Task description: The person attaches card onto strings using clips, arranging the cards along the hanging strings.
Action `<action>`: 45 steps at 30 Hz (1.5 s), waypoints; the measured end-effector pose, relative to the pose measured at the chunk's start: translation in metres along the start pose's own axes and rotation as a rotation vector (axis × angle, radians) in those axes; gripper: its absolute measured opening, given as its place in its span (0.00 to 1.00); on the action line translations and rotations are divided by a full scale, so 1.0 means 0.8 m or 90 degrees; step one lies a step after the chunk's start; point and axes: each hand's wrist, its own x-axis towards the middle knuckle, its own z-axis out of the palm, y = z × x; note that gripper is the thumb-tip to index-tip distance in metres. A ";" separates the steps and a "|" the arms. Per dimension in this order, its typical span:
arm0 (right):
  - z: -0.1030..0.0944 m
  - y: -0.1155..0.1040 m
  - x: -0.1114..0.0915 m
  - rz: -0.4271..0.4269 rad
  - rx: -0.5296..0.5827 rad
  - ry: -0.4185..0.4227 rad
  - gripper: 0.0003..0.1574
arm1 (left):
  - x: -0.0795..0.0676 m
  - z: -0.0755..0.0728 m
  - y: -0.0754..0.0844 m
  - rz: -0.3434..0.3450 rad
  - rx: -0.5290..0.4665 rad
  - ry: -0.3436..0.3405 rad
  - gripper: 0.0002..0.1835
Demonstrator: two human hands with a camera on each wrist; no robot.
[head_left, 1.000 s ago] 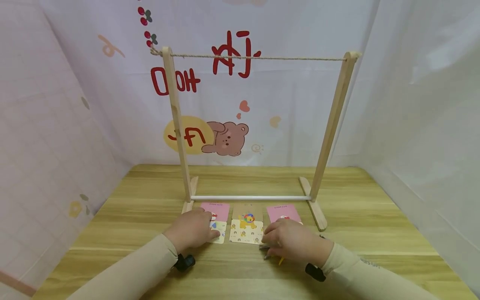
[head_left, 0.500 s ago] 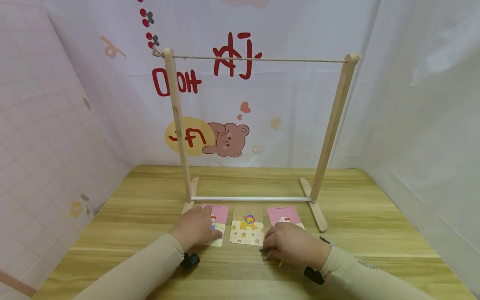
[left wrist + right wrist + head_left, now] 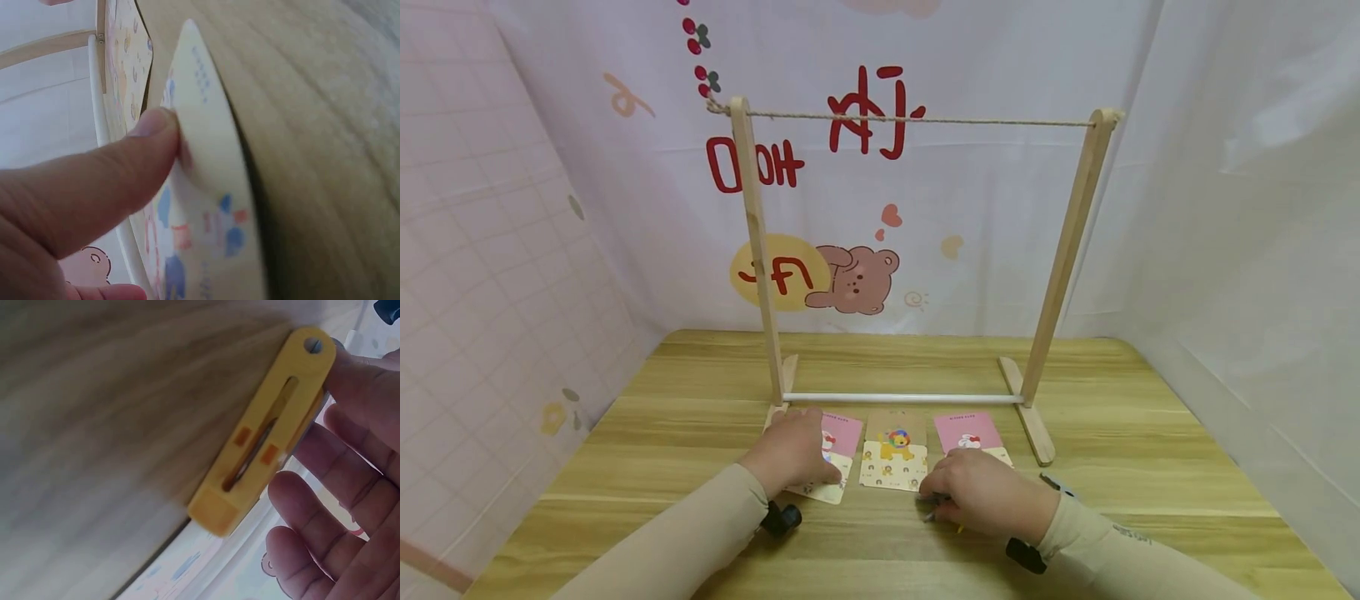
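Observation:
Three small picture cards lie in a row on the wooden table. My left hand [image 3: 792, 454] reaches over the left card [image 3: 835, 490], pink above and patterned below. In the left wrist view, my thumb presses its printed face, and one edge stands off the wood over a dark shadow. The fingers' far contact is hidden. The middle lion card [image 3: 893, 462] is flat. Near its front corner my right hand [image 3: 988, 493] grips a slotted yellow plastic tool [image 3: 269, 431] with grey prongs; I cannot tell its kind. The right card [image 3: 970, 429], pink with a white character, lies just behind that hand.
Behind the cards stands a wooden frame [image 3: 1075, 242] with a rope [image 3: 917, 121] tied across its top. A white rod [image 3: 902, 398] joins the posts low down, and feet [image 3: 1028, 417] extend forward. White printed cloth [image 3: 985, 192] surrounds the table [image 3: 880, 550].
The left card has turned, its near edge swinging left and forward, with my left hand still on it. My right hand stays almost in place with the yellow tool.

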 end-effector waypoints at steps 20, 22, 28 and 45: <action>0.010 0.002 0.003 -0.026 -0.016 -0.001 0.16 | 0.015 -0.004 -0.025 0.106 -0.227 0.019 0.28; 0.010 0.001 0.003 -0.027 -0.012 0.005 0.15 | 0.015 -0.004 -0.026 0.103 -0.254 0.011 0.27; 0.011 -0.001 0.002 -0.016 0.003 0.027 0.14 | 0.013 -0.009 -0.027 0.087 -0.291 0.020 0.22; 0.003 -0.003 0.003 0.044 0.054 0.065 0.16 | 0.017 -0.022 -0.024 0.068 -0.383 0.054 0.18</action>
